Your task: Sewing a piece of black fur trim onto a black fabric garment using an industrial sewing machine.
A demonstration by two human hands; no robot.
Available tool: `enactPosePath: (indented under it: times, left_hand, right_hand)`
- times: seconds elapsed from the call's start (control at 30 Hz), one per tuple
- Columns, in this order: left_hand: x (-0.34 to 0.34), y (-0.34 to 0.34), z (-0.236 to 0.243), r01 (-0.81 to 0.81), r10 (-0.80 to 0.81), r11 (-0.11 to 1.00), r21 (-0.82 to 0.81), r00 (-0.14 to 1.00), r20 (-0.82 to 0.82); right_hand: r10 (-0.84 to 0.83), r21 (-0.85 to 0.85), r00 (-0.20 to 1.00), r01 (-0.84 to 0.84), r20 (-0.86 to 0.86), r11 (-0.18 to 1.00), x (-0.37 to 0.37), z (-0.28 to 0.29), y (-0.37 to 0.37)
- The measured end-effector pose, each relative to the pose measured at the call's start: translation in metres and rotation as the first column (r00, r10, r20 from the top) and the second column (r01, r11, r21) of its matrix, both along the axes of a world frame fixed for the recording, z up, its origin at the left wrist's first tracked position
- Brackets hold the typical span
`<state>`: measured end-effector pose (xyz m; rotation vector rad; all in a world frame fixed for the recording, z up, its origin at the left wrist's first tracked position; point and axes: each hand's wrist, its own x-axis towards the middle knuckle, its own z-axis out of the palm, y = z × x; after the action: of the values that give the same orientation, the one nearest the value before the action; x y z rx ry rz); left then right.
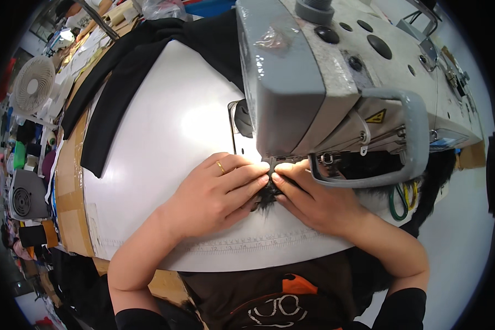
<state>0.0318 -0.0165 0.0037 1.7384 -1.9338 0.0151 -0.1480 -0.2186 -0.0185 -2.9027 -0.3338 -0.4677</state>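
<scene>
Black fur piece [267, 197] on a white tabletop [154, 118], under a grey and off-white sewing machine [286, 82].
The tabletop carries a pattern of fine dark ruler marks [253, 243] along its near edge, and the garment [115, 93] at its far left is plain black. The machine's handle [418, 135] is grey, and near it a warning sticker [376, 116] shows a yellow triangle with black sign. One loop [396, 206] is dark green, the other loop [411, 192] is yellow. The ring [220, 167] on the left hand [212, 195] is golden. The apron [214, 294] is dark brown, with an orange patch [298, 284] and white curved lines [278, 312]; the sleeves [407, 308] are black.
</scene>
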Motion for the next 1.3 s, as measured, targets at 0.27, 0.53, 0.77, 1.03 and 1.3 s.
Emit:
enactPosePath:
  times: [0.27, 0.53, 0.77, 1.03, 1.3]
  left_hand:
    - [-0.004, -0.004, -0.003, -0.031, 0.04, 0.997, -0.066, 0.99, 0.133]
    - [-0.005, -0.007, -0.01, -0.029, 0.04, 0.996, -0.083, 0.992, 0.123]
    - [-0.003, -0.008, -0.018, -0.041, 0.053, 0.99, -0.135, 0.995, 0.088]
    - [0.003, -0.006, -0.017, -0.017, 0.021, 0.995, -0.098, 0.999, 0.041]
    - [0.002, -0.009, -0.021, -0.147, 0.147, 0.989, 0.0, 0.988, 0.046]
  right_hand:
    - [0.018, 0.153, 1.0, -0.018, -0.004, 0.988, 0.004, -0.002, -0.007]
    - [-0.045, -0.043, 0.997, 0.048, 0.062, 0.998, 0.003, 0.015, 0.013]
    - [-0.094, 0.068, 0.995, 0.09, 0.045, 0.994, 0.001, 0.001, 0.011]
    - [0.021, 0.18, 0.999, -0.029, 0.043, 0.983, 0.005, -0.001, -0.004]
    - [-0.01, 0.005, 1.0, 0.01, -0.03, 1.0, 0.003, -0.013, -0.023]
